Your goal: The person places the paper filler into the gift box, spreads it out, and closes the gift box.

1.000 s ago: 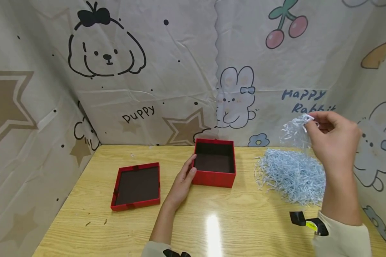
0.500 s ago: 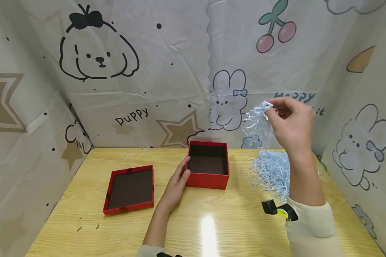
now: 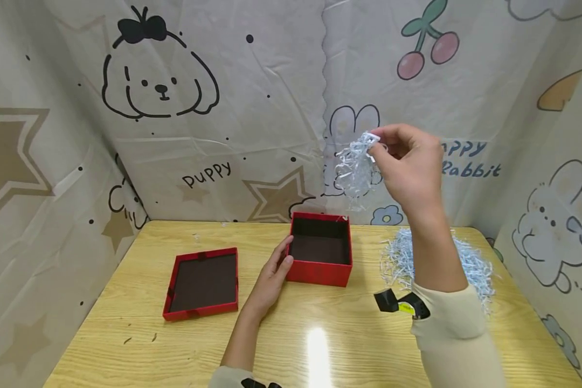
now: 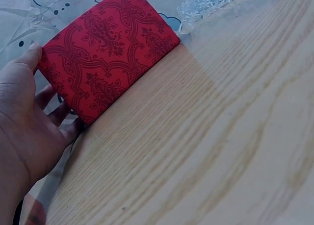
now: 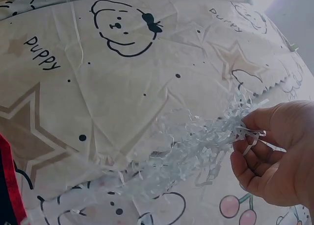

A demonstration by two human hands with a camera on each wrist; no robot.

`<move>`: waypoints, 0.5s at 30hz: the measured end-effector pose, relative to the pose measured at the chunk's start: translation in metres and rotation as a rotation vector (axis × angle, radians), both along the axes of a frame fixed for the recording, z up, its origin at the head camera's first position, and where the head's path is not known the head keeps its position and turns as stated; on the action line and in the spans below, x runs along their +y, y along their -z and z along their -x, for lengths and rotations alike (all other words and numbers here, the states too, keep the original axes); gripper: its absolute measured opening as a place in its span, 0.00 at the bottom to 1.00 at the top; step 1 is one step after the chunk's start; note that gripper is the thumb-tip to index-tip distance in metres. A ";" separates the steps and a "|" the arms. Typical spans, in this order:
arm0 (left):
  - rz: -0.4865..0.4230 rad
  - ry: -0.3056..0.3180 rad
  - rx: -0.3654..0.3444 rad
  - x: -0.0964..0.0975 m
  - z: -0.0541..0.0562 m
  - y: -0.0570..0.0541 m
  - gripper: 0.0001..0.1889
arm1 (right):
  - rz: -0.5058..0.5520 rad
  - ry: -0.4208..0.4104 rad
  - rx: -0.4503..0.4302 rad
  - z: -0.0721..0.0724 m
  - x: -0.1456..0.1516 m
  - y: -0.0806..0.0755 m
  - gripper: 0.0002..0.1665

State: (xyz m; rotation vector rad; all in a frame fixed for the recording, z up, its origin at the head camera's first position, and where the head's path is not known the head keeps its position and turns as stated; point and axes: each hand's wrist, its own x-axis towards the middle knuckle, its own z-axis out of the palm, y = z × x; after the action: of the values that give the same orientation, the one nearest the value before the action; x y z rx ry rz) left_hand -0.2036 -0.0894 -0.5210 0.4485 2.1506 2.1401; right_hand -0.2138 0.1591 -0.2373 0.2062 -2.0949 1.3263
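Observation:
My right hand [image 3: 409,167] pinches a tuft of pale blue shredded paper [image 3: 356,167] between thumb and fingertips, high above the table. Loose strands trail down from the tuft [image 5: 196,149] in the right wrist view. Below it and slightly left stands a red box [image 3: 320,273], open at the top, its dark inside bare apart from a small pale strand at the back rim. My left hand [image 3: 269,280] rests against the box's left side with extended fingers. In the left wrist view the thumb of this hand [image 4: 29,122] lies along the upper edge of the patterned box [image 4: 108,53].
A heap of pale blue shredded paper [image 3: 472,269] lies at the table's right, partly behind my right forearm. The red box lid [image 3: 201,311] lies inside up on the left. A printed cloth [image 3: 252,124] hangs along the back and sides of the wooden table [image 3: 359,334].
My right hand has moved left and up with the tuft of shredded paper, from over the heap to above and beside the box. The left hand has stayed at the box.

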 end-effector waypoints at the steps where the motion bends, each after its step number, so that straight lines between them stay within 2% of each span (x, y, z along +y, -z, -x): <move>1: 0.001 0.000 0.002 -0.001 0.000 0.000 0.28 | 0.002 -0.014 0.003 0.001 -0.003 0.001 0.08; 7: -0.001 -0.001 0.003 -0.002 0.000 -0.001 0.27 | -0.026 -0.071 -0.018 0.011 -0.012 0.019 0.08; 15: -0.008 -0.010 0.000 -0.001 0.001 -0.002 0.27 | -0.079 -0.141 -0.158 0.022 -0.017 0.074 0.08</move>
State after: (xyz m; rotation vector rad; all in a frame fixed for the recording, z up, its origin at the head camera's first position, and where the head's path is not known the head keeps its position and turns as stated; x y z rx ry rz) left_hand -0.2042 -0.0908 -0.5186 0.4395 2.1498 2.1555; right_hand -0.2362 0.1426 -0.3109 0.2960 -2.3042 1.3810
